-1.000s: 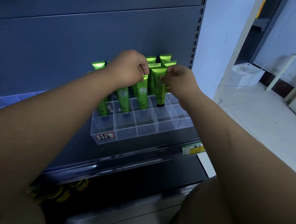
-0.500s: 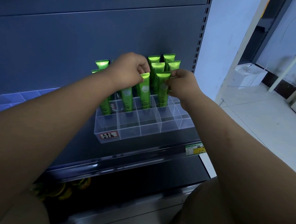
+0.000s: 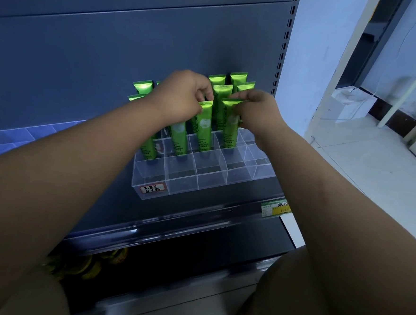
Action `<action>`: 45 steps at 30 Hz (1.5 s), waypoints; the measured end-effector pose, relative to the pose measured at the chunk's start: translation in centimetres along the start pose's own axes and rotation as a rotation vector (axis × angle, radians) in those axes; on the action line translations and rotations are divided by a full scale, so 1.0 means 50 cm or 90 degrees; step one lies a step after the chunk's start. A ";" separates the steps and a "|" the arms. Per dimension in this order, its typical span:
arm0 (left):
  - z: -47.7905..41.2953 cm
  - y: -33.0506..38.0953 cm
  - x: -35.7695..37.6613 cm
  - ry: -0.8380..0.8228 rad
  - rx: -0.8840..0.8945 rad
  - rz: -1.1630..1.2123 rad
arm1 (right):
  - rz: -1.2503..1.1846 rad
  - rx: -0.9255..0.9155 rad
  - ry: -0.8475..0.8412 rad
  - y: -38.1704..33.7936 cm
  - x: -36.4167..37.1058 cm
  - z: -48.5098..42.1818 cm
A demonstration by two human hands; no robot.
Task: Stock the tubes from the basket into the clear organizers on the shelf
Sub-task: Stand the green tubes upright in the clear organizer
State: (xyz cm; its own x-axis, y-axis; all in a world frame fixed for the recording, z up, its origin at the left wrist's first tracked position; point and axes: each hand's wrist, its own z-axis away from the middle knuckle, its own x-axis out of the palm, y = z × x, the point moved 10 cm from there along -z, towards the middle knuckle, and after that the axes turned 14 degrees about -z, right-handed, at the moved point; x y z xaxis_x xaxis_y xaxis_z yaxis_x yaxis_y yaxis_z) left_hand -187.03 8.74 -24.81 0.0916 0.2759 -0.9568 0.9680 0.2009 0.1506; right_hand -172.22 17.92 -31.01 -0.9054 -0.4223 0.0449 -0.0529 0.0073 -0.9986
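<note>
Stocking the shelf (image 3: pixel 197 220): our left hand (image 3: pixel 182 94) pinches the crimped top of a green tube (image 3: pixel 204 130) standing cap-down in the clear organizer (image 3: pixel 183 182). Just beside it, a second tube (image 3: pixel 229 131) is pinched at its top by our right hand (image 3: pixel 257 111). To do this well, we judge, each tube should be pressed straight down until its cap seats, kept upright and clear of the tubes behind, before the bare front row gets filled.

The tubes (image 3: pixel 204 127) are bright green with pale round emblems. The organizer (image 3: pixel 200 179) is clear, its label (image 3: pixel 152 188) white with a red border. The shelf (image 3: pixel 110 64) backing is dark blue-grey.
</note>
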 end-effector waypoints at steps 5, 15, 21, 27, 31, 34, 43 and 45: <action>0.004 -0.011 0.000 0.011 -0.006 0.006 | 0.000 -0.002 -0.011 -0.003 0.002 0.002; 0.015 -0.012 -0.008 0.047 -0.007 -0.006 | 0.058 -0.033 -0.044 -0.024 0.014 0.019; 0.018 -0.011 -0.005 0.050 -0.012 -0.009 | 0.073 -0.051 -0.054 -0.023 0.016 0.015; 0.024 -0.011 -0.005 0.043 -0.026 -0.009 | 0.094 -0.055 -0.059 -0.027 0.019 0.018; 0.026 -0.012 -0.009 0.050 -0.041 0.011 | 0.155 -0.096 -0.058 -0.040 0.021 0.026; 0.032 -0.009 -0.012 0.059 -0.049 0.010 | 0.295 -0.194 -0.047 -0.064 0.027 0.037; 0.148 0.018 -0.096 0.258 -0.156 -0.133 | 0.624 -0.503 0.079 -0.153 0.069 0.133; 0.203 0.005 -0.107 0.296 -0.201 -0.129 | 0.617 -0.532 0.091 -0.166 0.092 0.169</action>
State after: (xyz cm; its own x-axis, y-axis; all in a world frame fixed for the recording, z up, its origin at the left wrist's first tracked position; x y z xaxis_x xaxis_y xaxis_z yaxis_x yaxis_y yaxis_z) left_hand -184.89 -2.21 -22.20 -0.2689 0.5713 -0.7755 0.8322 0.5432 0.1116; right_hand -172.37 8.26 -22.76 -0.7569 0.1746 -0.6298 0.4487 0.8395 -0.3065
